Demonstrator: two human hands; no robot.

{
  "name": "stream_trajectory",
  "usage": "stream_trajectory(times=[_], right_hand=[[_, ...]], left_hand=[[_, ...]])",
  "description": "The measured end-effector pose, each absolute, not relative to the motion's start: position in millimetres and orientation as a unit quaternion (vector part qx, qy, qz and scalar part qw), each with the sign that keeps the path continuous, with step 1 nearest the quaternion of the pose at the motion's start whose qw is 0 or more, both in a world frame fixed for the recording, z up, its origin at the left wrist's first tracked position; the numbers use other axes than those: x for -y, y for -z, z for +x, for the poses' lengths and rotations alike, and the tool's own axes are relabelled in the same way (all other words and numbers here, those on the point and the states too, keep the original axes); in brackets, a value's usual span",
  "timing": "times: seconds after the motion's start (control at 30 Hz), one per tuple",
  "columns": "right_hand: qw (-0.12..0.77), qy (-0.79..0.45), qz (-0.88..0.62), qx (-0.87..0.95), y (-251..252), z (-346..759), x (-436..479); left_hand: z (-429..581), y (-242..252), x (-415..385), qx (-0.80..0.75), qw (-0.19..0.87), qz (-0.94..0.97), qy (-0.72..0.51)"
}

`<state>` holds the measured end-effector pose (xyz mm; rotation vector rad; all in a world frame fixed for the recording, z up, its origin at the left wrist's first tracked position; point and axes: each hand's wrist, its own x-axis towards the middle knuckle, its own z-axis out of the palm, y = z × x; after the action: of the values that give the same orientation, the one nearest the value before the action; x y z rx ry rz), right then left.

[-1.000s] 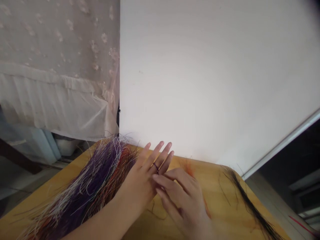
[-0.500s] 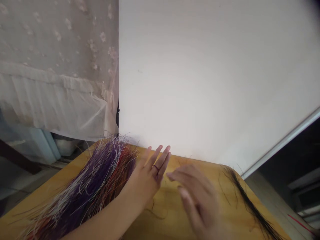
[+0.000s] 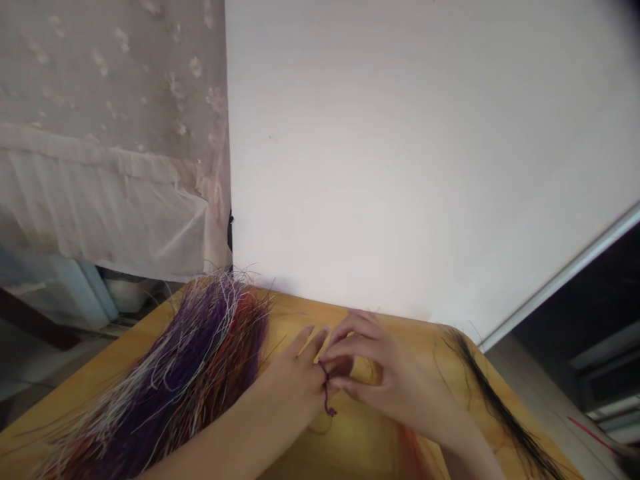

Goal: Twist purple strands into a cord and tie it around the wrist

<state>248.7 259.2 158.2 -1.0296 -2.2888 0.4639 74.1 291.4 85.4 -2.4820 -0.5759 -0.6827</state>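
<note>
My left hand (image 3: 300, 373) is held out over the table, palm down, with at least two fingers stretched. A purple twisted cord (image 3: 327, 393) lies across its fingers near the knuckles, and a short knotted end hangs down. My right hand (image 3: 367, 357) reaches over from the right and pinches at the cord on those fingers. Part of my left fingers is hidden behind it. Left of my hands lies a thick bundle of purple, white and red-brown strands (image 3: 190, 360). Some blurred reddish strands (image 3: 413, 443) show below my right wrist.
The wooden table (image 3: 290, 310) stands against a white panel (image 3: 380, 167). A thin bundle of black strands (image 3: 505, 417) lies along the table's right edge. A flowered curtain (image 3: 115, 100) with a sheer cloth hangs at the back left.
My right hand has moved left and now closes on the cord at my left fingers. The purple cord end has come into view, as have reddish strands below my right wrist.
</note>
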Motion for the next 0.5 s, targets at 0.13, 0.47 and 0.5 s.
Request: stream_trajectory(times=[0.13, 0.47, 0.5], right_hand=[[0.291, -0.197, -0.371, 0.859, -155, 246, -260], [0.363, -0.194, -0.393, 0.822, -157, 243, -258], [0.385, -0.177, -0.397, 0.814, -157, 243, -257]], left_hand=[[75, -81, -288, 0.203, 0.233, -0.917, 0.250], [67, -91, -296, 0.246, 0.259, -0.891, 0.281], [63, -94, -298, 0.270, 0.276, -0.885, 0.260]])
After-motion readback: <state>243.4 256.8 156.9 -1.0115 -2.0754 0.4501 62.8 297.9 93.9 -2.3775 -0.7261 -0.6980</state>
